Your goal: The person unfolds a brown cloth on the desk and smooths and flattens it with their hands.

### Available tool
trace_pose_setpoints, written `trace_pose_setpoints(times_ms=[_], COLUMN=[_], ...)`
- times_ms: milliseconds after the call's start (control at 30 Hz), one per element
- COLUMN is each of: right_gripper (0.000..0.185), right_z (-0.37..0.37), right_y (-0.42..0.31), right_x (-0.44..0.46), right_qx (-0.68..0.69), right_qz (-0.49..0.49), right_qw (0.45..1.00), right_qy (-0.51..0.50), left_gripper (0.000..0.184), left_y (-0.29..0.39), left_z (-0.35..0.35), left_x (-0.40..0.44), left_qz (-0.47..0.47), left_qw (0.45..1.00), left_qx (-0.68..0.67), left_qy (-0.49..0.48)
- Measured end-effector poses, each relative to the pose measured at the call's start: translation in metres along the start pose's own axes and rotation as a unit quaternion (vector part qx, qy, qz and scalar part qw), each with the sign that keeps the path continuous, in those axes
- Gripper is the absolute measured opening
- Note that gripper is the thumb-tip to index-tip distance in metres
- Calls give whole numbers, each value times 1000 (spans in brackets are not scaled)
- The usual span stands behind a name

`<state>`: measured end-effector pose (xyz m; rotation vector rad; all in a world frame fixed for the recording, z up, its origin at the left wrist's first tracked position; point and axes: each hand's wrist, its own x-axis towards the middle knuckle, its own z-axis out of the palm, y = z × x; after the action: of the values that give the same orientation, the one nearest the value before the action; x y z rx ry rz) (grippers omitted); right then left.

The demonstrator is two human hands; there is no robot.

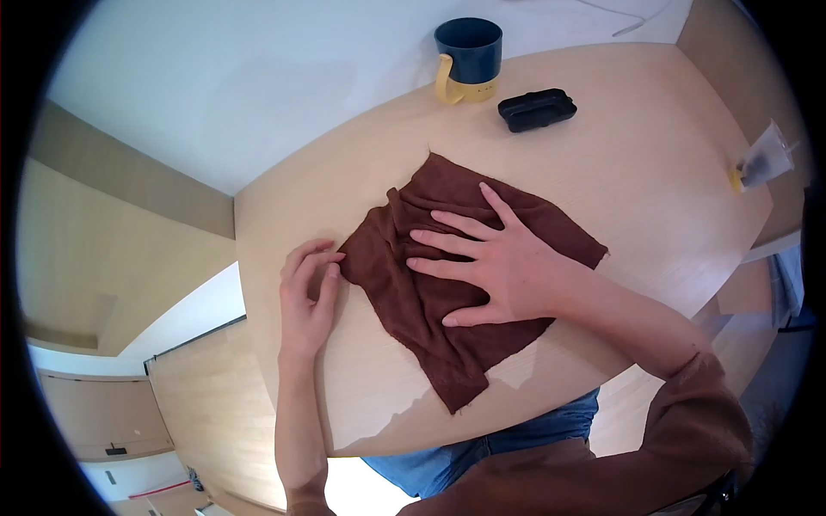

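A dark brown cloth (447,292) lies wrinkled on the light wooden table (379,417), with folds running down its left part. My right hand (508,267) rests flat on the middle of the cloth, its fingers spread and pointing left. At the cloth's left corner is my left hand (311,288), its fingers bent around the tip of the fabric. The thumb and fingertips there are close together at the corner, so the cloth's edge appears pinched between them.
Behind the cloth stand a dark blue and yellow mug (469,64) and a black case-like object (538,110). A clear plastic cup (764,159) with a yellow part is at the far right. A white wall borders the table's back edge.
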<state>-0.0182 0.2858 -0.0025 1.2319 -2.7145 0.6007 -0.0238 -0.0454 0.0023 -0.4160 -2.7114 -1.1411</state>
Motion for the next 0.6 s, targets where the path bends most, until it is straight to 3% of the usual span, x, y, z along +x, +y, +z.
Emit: trace_pose_setpoints(times_ms=[600], right_gripper=[68], right_z=[1], right_y=[1], right_x=[3], right_qx=[14], right_qz=[-32], right_qw=[999], right_qy=[37], left_gripper=[19], left_y=[-2], left_z=[-2], left_x=[1], left_qz=[7], left_qw=[1000], left_qx=[3], left_qy=[-10])
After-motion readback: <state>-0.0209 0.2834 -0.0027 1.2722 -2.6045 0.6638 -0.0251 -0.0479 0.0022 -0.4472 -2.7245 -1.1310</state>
